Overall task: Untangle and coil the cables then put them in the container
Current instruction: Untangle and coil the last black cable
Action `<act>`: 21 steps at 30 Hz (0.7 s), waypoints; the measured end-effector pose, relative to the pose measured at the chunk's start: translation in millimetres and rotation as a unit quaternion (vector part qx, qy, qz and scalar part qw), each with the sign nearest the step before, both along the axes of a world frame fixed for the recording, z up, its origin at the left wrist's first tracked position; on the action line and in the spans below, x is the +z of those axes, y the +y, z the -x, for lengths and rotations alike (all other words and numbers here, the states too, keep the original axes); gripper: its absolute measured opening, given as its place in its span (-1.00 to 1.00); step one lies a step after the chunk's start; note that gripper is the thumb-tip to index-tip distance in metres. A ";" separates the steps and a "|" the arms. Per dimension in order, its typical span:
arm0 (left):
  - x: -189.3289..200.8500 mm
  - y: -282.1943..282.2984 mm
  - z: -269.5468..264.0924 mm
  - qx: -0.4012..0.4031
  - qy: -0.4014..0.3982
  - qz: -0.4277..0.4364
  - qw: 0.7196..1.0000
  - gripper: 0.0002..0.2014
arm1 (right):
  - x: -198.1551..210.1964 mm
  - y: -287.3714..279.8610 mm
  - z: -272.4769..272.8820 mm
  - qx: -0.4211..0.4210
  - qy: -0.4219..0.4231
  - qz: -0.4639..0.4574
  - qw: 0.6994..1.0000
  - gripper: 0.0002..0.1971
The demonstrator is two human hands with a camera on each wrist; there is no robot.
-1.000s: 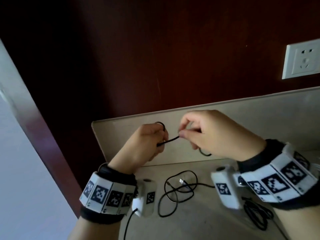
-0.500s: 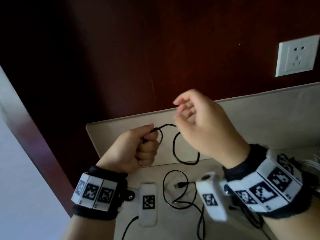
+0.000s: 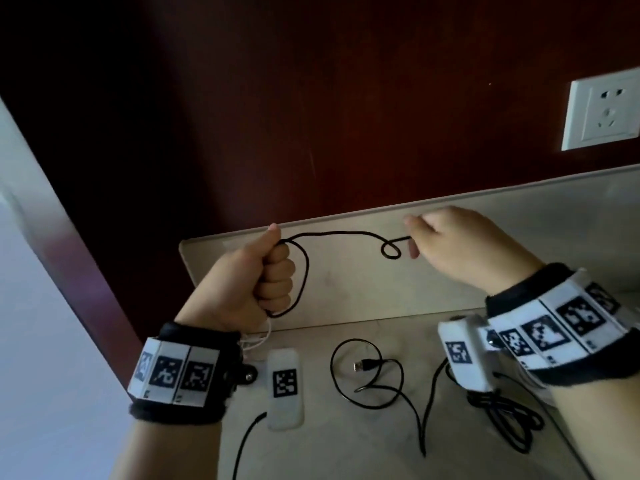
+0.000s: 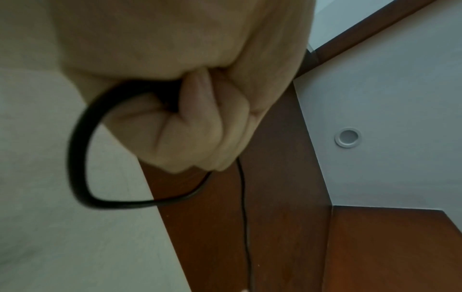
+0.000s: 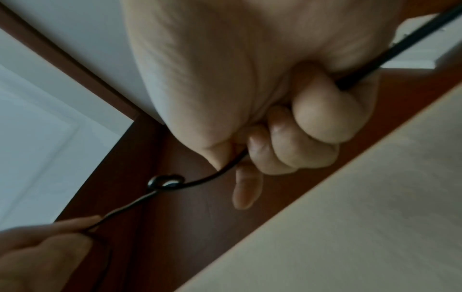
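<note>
A thin black cable (image 3: 341, 233) is stretched in the air between both hands, above the pale counter (image 3: 346, 445). My left hand (image 3: 273, 271) is a fist around one coil loop (image 4: 80, 164) that hangs beside its fingers. My right hand (image 3: 420, 237) pinches the cable farther right; a small kink loop (image 3: 390, 250) sits just left of its fingers (image 5: 246, 189). The same kink (image 5: 166, 182) shows in the right wrist view. The cable's loose part with its USB plug (image 3: 363, 366) lies on the counter below. No container is in view.
A second bundle of black cable (image 3: 509, 420) lies on the counter under my right wrist. A white cable (image 3: 258, 341) peeks out by my left wrist. A raised beige backsplash (image 3: 346, 289), a dark red wall and a white wall socket (image 3: 604, 114) stand behind.
My hands have drawn apart: the right moved right and down, pulling a length of cable taut. The left fist keeps one loop, and a small kink has formed near the right fingers.
</note>
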State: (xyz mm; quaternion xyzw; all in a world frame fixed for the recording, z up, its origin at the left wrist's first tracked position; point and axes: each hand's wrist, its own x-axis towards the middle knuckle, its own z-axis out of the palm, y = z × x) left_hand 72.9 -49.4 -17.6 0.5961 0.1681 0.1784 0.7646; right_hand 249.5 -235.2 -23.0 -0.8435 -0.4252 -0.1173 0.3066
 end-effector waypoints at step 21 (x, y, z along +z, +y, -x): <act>3.2 -23.1 -4.5 0.022 -0.042 0.036 0.998 -0.51 | -7.3 21.6 40.5 0.115 -0.009 -0.211 0.971 -0.68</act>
